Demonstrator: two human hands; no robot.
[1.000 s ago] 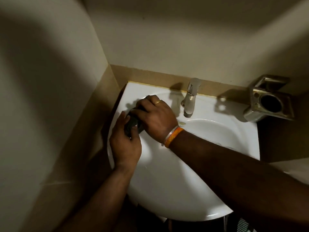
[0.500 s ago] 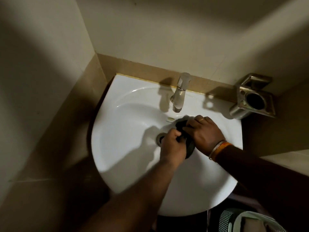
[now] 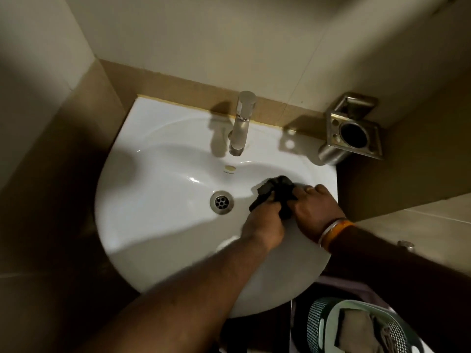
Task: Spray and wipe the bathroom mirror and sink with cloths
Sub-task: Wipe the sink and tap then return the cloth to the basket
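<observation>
1. Landmark: the drain [image 3: 221,202] sits at the bottom of the white sink [image 3: 158,238] bowl. All positions below are given relative to it.
2. Cloth: a dark cloth [image 3: 274,192] lies bunched against the inner wall of the bowl, to the right of the drain and slightly beyond it, clear of the drain ring.
3. Left hand: the left hand [image 3: 265,222] is right of the drain and nearer the viewer, fingers curled round the near edge of the cloth, gripping it.
4. Right hand: the right hand [image 3: 316,210] is farther right of the drain, close to the sink's right rim, with its fingers curled onto the right part of the cloth and holding it (both hands are blurred, so individual finger positions are not resolvable). A pale and orange wristband [image 3: 334,231] sits on this wrist.
5. Faucet: a metal faucet [image 3: 240,126] stands upright on the back ledge, directly beyond the drain.
6. Holder: a metal wall holder [image 3: 353,131] with a round opening is mounted beyond and well right of the drain, outside the sink rim.
7. Basket: a perforated basket [image 3: 356,327] sits on the near side, right of the drain and below the sink.
</observation>
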